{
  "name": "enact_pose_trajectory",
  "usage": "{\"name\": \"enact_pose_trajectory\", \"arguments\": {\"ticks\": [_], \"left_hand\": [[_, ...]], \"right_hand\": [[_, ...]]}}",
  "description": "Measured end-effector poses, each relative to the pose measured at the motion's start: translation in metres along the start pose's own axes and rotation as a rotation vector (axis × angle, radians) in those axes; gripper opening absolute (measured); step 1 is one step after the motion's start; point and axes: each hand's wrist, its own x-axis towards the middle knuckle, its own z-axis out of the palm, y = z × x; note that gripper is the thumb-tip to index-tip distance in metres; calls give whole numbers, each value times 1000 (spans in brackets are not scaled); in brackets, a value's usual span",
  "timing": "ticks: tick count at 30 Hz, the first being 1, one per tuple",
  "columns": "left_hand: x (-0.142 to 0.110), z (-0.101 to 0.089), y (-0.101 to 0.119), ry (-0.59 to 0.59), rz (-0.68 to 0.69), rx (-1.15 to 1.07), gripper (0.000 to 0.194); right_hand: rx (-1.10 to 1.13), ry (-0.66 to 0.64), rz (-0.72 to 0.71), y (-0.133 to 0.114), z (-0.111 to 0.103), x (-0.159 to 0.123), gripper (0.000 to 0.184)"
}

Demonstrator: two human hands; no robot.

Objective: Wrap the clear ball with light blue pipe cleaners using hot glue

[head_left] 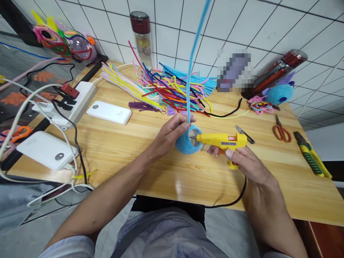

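Head view: left hand [176, 129] pinches one blue coil [185, 144]; right hand [245, 161] grips one yellow glue gun [224, 141].

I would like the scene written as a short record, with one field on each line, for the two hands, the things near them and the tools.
left hand: holds the blue coil and its upright blue strand
right hand: holds the yellow glue gun
nozzle: at the coil's opening
behind: colored stems
right side: scissors, pliers
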Motion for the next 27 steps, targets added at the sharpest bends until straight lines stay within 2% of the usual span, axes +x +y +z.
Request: {"name": "enact_pose_trajectory", "arguments": {"ticks": [8,27], "left_hand": [[1,0,0,-7,8,-10,40],[0,0,-1,-3,-4,2,39]], "right_hand": [[-26,36,18,0,1,0,56],[-72,9,21,7,-3,-5,54]]}}
